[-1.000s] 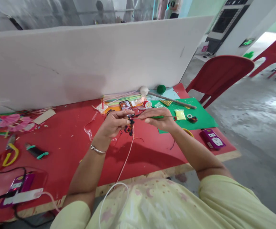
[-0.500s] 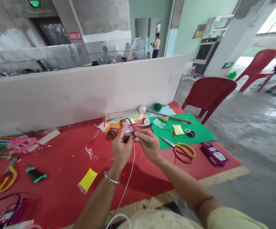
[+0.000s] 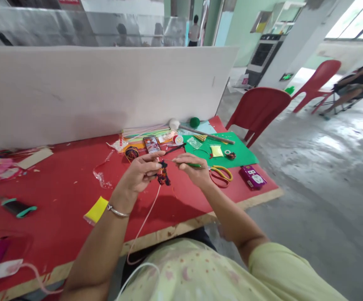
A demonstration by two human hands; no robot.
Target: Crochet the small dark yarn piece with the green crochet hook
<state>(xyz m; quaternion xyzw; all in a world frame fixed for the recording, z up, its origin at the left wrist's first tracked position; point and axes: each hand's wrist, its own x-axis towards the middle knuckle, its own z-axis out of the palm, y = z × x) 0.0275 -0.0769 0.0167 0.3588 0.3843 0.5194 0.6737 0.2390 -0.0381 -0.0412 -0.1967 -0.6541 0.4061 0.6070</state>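
My left hand [image 3: 137,173] pinches a small dark crocheted piece [image 3: 163,174] with orange and purple flecks, which hangs below the fingers. My right hand [image 3: 196,170] is closed around a crochet hook [image 3: 194,165] with a green handle, its thin shaft pointing left at the piece. Whether the hook's tip sits in a stitch is too small to tell. Just beyond the hands lie a phone [image 3: 151,144] with a lit screen and a ball of dark multicoloured yarn [image 3: 132,153]. A pale pink cable [image 3: 145,217] runs down from near the piece toward my lap.
Right of my right hand lie scissors [image 3: 222,174], a green sheet [image 3: 237,151] and a purple power strip [image 3: 252,177]. A yellow packet [image 3: 96,210] rests by my left forearm. A white board [image 3: 106,90] closes the table's back. Red chairs [image 3: 259,109] stand to the right.
My hands have drawn apart, the right one moving rightward with the hook. The crocheted piece, mostly hidden before, now shows below my left fingers. My view has tilted down.
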